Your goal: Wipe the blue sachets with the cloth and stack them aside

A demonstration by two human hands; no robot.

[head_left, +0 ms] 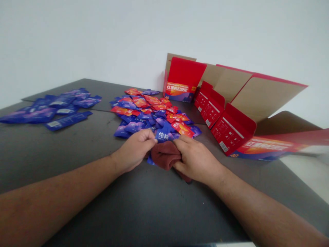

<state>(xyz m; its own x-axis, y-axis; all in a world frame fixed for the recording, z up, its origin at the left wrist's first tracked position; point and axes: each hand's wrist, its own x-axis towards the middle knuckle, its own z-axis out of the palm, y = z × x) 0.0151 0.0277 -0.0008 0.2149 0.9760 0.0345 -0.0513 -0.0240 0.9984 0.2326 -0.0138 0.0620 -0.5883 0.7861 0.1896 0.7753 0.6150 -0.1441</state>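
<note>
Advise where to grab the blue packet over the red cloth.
Pinch the blue packet at its left edge, from the left, as the left hand does: it is flat, thin and raised on the cloth, leaving that edge free. The right hand blocks the right side.

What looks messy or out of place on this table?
The red and blue sachets lie in a jumbled, overlapping heap mid-table. The large carton at right lies tipped on its side, flaps splayed. A dark red cloth sits bunched in the right hand, while the left hand pinches a blue sachet.
</note>
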